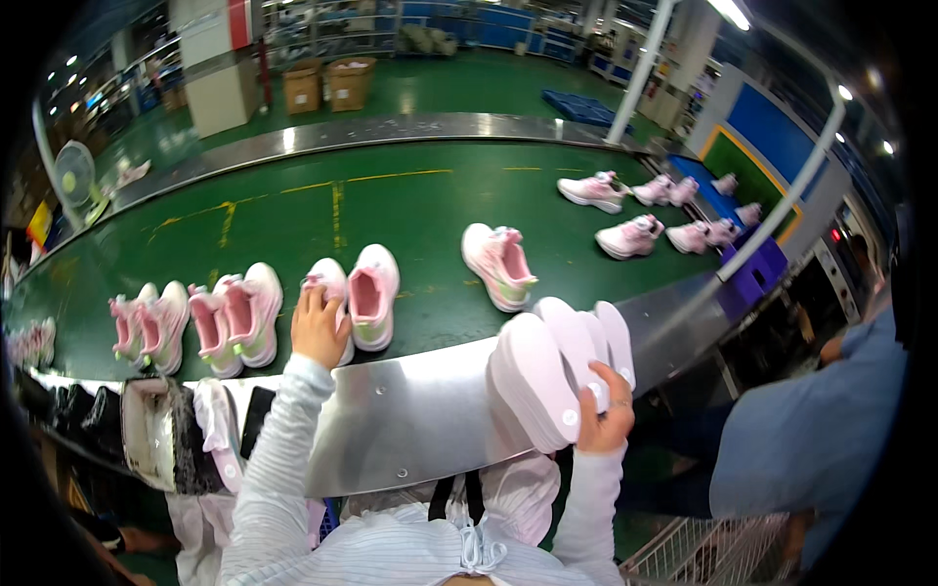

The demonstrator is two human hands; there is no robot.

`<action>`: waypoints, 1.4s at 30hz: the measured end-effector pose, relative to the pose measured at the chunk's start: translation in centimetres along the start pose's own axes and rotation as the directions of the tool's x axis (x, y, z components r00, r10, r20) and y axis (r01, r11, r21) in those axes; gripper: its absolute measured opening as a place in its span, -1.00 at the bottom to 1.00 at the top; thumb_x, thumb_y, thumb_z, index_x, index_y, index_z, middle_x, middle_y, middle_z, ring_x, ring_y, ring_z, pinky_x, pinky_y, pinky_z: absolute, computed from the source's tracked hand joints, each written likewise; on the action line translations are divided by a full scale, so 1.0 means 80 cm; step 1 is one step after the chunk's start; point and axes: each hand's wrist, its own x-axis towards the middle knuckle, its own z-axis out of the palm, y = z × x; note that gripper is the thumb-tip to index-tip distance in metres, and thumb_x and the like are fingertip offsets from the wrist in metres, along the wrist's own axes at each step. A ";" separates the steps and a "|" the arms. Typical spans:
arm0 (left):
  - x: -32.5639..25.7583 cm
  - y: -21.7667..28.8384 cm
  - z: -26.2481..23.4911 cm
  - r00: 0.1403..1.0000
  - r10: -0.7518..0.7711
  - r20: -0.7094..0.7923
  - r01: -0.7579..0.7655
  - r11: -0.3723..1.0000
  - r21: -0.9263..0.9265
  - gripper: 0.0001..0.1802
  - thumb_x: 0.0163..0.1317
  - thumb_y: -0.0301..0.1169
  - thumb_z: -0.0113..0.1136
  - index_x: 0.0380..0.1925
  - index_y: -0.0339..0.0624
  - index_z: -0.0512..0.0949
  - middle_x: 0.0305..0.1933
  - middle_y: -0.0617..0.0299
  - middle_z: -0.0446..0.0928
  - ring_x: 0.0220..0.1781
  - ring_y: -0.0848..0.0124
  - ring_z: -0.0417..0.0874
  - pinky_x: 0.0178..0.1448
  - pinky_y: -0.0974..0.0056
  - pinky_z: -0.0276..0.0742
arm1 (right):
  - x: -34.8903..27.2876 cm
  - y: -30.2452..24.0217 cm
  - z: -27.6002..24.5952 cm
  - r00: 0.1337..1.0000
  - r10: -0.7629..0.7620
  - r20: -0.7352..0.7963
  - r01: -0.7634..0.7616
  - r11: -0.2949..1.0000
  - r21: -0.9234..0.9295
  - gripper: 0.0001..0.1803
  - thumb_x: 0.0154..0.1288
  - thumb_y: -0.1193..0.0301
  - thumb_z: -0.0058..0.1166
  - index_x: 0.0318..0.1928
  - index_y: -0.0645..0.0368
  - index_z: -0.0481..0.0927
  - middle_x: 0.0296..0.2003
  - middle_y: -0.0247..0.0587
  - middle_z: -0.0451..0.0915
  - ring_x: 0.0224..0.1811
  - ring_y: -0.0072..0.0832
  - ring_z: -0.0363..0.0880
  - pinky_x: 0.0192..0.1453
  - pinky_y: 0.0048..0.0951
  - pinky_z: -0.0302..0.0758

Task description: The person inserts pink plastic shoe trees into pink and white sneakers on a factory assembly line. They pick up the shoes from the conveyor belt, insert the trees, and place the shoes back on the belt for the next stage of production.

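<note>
My left hand (319,327) rests on the heel of a pink and white sneaker (326,285) on the green conveyor belt (391,210); its mate (372,295) lies just to the right. My right hand (606,415) grips a stack of pale pink insoles (552,366), held upright over the belt's metal front edge (410,415). Another pair of pink sneakers (499,265) sits on the belt beyond the insoles.
More pink sneaker pairs lie at the left (236,317) and at the far right (630,236) of the belt. A person in a blue shirt (811,430) stands at my right. Cardboard boxes (327,86) stand on the floor behind the belt. A wire cart (703,557) is at the lower right.
</note>
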 end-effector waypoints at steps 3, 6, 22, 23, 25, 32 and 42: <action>-0.079 -0.041 0.030 0.948 -0.318 -0.008 0.301 0.906 -0.298 -0.69 -0.10 -0.40 0.18 -0.27 -0.15 0.46 0.17 -0.10 0.15 0.09 -0.04 0.30 0.13 0.09 0.26 | -0.003 -0.067 0.039 0.894 -0.256 0.367 0.141 0.940 0.312 -0.67 0.01 0.38 0.06 -0.17 0.24 0.48 -0.24 -0.11 0.53 -0.17 -0.16 0.46 0.01 -0.28 0.32; -0.095 -0.017 0.040 0.903 -0.402 -0.154 0.296 0.839 -0.457 -0.76 -0.12 -0.53 0.13 -0.34 -0.21 0.45 0.19 -0.12 0.14 -0.01 0.00 0.42 -0.03 0.17 0.41 | -0.003 -0.082 0.171 0.748 -0.292 0.596 0.071 0.928 0.364 -0.54 0.02 0.30 0.09 -0.04 0.20 0.39 -0.05 0.00 0.39 0.01 -0.14 0.36 0.12 -0.32 0.25; -0.147 0.024 0.010 0.883 -0.463 -0.079 0.352 0.762 -0.543 -0.64 -0.17 -0.69 0.07 -0.27 -0.22 0.54 0.26 0.01 0.03 0.15 0.11 0.33 0.04 0.24 0.40 | -0.079 -0.024 0.293 0.673 -0.602 0.430 0.583 0.789 0.192 -0.68 -0.13 0.57 0.03 -0.24 0.12 0.56 0.06 0.03 0.25 -0.04 -0.09 0.40 -0.02 -0.28 0.41; -0.151 0.025 0.007 0.894 -0.446 -0.049 0.362 0.781 -0.509 -0.63 -0.18 -0.71 0.07 -0.27 -0.22 0.54 0.26 0.02 0.01 0.16 0.12 0.32 0.05 0.24 0.40 | -0.080 -0.024 0.294 0.671 -0.599 0.437 0.579 0.791 0.196 -0.68 -0.13 0.57 0.03 -0.24 0.12 0.56 0.06 0.03 0.25 -0.04 -0.09 0.40 -0.02 -0.28 0.41; -0.156 0.021 0.015 0.887 -0.462 -0.019 0.391 0.771 -0.502 -0.61 -0.20 -0.72 0.07 -0.26 -0.22 0.54 0.25 0.01 0.03 0.16 0.12 0.32 0.06 0.25 0.39 | -0.079 -0.025 0.295 0.712 -0.549 0.439 0.526 0.830 0.185 -0.67 -0.12 0.58 0.01 -0.22 0.12 0.56 0.06 0.03 0.26 -0.02 -0.09 0.39 -0.02 -0.27 0.41; -0.144 0.031 0.020 0.924 -0.378 -0.054 0.294 0.793 -0.534 -0.54 -0.18 -0.73 0.00 -0.17 -0.20 0.49 0.26 -0.03 0.06 0.16 0.06 0.31 0.10 0.26 0.34 | -0.060 -0.017 0.285 0.762 -0.398 0.511 0.295 0.916 0.273 -0.61 -0.05 0.53 0.02 -0.10 0.14 0.47 0.07 -0.05 0.29 -0.01 -0.16 0.38 0.04 -0.29 0.35; -0.028 0.034 0.013 0.802 -0.515 -0.302 0.216 0.722 -0.657 -0.64 -0.09 -0.57 0.03 -0.18 -0.24 0.36 0.24 -0.09 0.06 0.29 0.05 0.05 0.29 0.15 -0.03 | 0.048 -0.001 0.041 0.911 -0.116 0.395 0.234 0.936 -0.263 -0.44 -0.03 0.29 0.13 0.04 0.12 0.35 -0.28 -0.13 0.51 -0.23 -0.22 0.46 -0.15 -0.29 0.42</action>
